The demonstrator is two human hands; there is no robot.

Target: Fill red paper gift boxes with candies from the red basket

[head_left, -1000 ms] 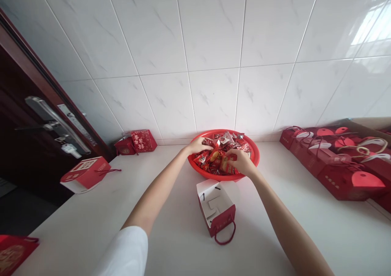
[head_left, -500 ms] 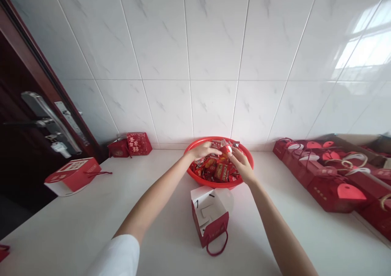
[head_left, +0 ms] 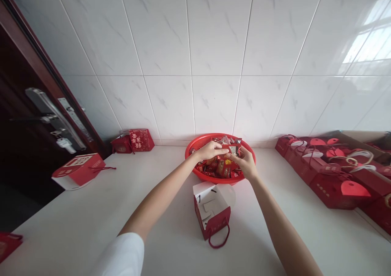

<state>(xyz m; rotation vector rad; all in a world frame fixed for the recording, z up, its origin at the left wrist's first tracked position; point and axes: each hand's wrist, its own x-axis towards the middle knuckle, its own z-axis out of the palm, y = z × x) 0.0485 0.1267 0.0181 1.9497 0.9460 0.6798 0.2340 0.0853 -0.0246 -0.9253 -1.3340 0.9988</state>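
Observation:
Over the red plastic basket [head_left: 190, 142], my left hand [head_left: 210, 150] and my right hand [head_left: 247, 164] meet around one small red candy packet [head_left: 233, 149] with a pale patch on its face. The fingers of both are closed on its sides. Many wrapped candies [head_left: 224, 168], mostly red and gold, lie heaped in the basket beneath. In front of it an open red gift box [head_left: 217, 223] stands on the counter, white inside, with loose folded flaps at its bottom. The box's dark red cord handle [head_left: 220, 243] hangs at the front.
Closed red gift boxes [head_left: 80, 170] stand at the left, with two smaller ones [head_left: 142, 139] by the tiled wall. Rows of red boxes [head_left: 317, 174] line the right side beside a cardboard carton [head_left: 360, 137]. A dark door with a metal handle [head_left: 51, 109] borders the left.
My hands have come together on the candy packet, which is now turned with its flat face showing. The view has shifted slightly; the open box has stayed put.

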